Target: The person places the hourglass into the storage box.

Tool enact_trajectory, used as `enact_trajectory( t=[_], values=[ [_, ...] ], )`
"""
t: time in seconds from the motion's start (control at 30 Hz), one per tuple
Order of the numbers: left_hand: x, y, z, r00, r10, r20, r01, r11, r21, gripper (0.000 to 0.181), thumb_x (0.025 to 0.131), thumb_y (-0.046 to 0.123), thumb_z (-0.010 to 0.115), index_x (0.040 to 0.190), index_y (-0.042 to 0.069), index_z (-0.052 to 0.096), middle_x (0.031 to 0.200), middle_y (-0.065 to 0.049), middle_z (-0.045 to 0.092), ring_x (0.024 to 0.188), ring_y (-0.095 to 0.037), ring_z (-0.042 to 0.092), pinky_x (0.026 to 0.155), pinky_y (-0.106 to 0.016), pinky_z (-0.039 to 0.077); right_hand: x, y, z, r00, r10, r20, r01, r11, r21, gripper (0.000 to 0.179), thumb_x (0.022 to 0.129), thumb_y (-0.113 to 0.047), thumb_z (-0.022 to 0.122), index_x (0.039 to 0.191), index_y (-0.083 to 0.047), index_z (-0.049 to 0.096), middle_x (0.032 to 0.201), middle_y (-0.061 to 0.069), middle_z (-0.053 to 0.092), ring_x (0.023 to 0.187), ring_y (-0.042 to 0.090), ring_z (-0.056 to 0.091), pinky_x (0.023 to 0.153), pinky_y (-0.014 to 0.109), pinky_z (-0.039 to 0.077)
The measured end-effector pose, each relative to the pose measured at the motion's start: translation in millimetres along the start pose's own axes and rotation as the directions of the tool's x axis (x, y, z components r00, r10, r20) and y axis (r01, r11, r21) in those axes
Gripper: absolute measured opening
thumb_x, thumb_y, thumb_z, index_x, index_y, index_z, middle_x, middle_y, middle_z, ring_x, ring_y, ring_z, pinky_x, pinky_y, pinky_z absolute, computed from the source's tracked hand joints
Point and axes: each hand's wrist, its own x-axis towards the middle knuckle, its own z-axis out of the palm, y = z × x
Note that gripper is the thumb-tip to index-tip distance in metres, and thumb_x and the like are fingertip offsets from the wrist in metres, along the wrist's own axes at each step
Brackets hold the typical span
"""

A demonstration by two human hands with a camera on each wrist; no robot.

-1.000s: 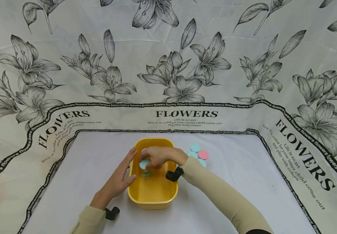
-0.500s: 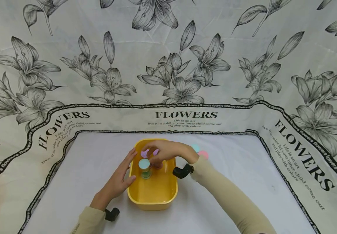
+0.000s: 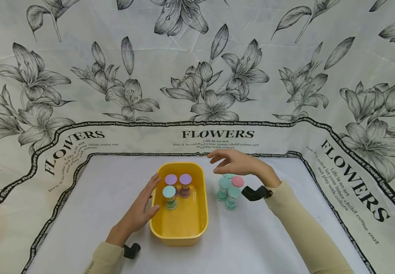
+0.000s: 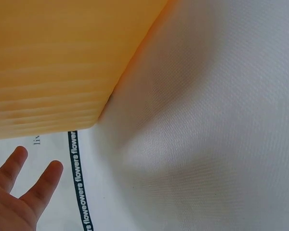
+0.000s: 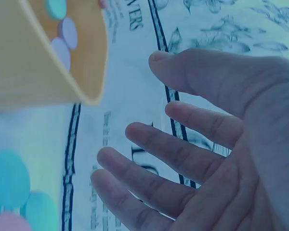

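Now three timers stand in the tub, and four stand outside it.
Two purple timers [image 3: 185, 179] are side by side near the far end of the yellow tub [image 3: 178, 241], with one blue timer [image 3: 169, 192] just in front; three more blue timers [image 3: 224, 183] and a pink timer [image 3: 237, 181] stand close together on the white cloth [image 3: 279, 232], to the right of the tub; if all seven go in, the job looks a bit less than half done, with these four left; the right hand [image 3: 240, 161] is up over the far side of that bunch, fingers apart, with nothing in it; the left hand [image 3: 139, 209] is spread wide along the tub's left side; I cannot tell how hard it presses, if at all.
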Motion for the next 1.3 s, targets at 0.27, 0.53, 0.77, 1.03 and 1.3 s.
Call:
enact_trajectory(
  t=[0.27,0.53,0.77,1.03,1.3],
  values=[
    [-0.4,-2.0,0.2,1.000,0.012,-0.001,-0.012,1.000,-0.012,0.077,0.096,0.039,0.054,0.164,0.018,0.026,0.174,0.001,0.013,0.154,-0.040,0.028,0.101,-0.067,0.047,-17.4,33.6,-8.4,0.995,0.071,-0.066,-0.073,0.997,-0.030,0.060,0.096,-0.027,0.071,0.148,-0.005,0.051,0.143,0.021,0.059,0.126,0.041,0.062,0.102,0.050,0.055],
    [0.2,-4.4,1.6,0.999,0.032,-0.003,-0.032,0.999,-0.020,0.076,0.097,0.038,0.054,0.165,0.019,0.024,0.175,0.000,0.013,0.154,-0.041,0.027,0.101,-0.067,0.047,-17.5,60.6,-5.5,0.988,0.120,-0.101,-0.126,0.990,-0.060,0.063,0.096,-0.026,0.071,0.149,-0.002,0.048,0.148,0.024,0.055,0.129,0.046,0.059,0.105,0.055,0.051],
    [0.4,-5.2,1.7,1.000,0.028,-0.004,-0.028,0.999,-0.014,0.076,0.098,0.040,0.053,0.165,0.018,0.024,0.175,-0.001,0.013,0.154,-0.040,0.028,0.100,-0.066,0.048,-9.3,86.0,3.1,0.982,0.175,-0.073,-0.177,0.984,-0.021,0.071,0.096,-0.032,0.071,0.154,-0.004,0.042,0.156,0.023,0.047,0.140,0.048,0.048,0.108,0.059,0.047],
    [-0.3,-5.7,2.1,0.999,0.031,-0.010,-0.031,0.999,-0.015,0.076,0.097,0.038,0.053,0.164,0.016,0.025,0.174,-0.002,0.013,0.154,-0.041,0.028,0.099,-0.066,0.048,-4.5,99.5,8.9,0.968,0.251,-0.030,-0.249,0.968,0.038,0.071,0.095,-0.037,0.070,0.153,-0.005,0.044,0.155,0.024,0.048,0.143,0.047,0.045,0.110,0.062,0.044],
    [-0.5,-3.9,1.8,1.000,0.014,-0.002,-0.014,1.000,-0.017,0.076,0.097,0.040,0.052,0.164,0.017,0.025,0.175,-0.002,0.013,0.154,-0.041,0.028,0.101,-0.067,0.047,-2.6,109.3,12.8,0.955,0.295,-0.040,-0.293,0.954,0.062,0.065,0.093,-0.041,0.071,0.148,-0.013,0.052,0.150,0.021,0.055,0.139,0.042,0.051,0.110,0.060,0.045]
  ],
)
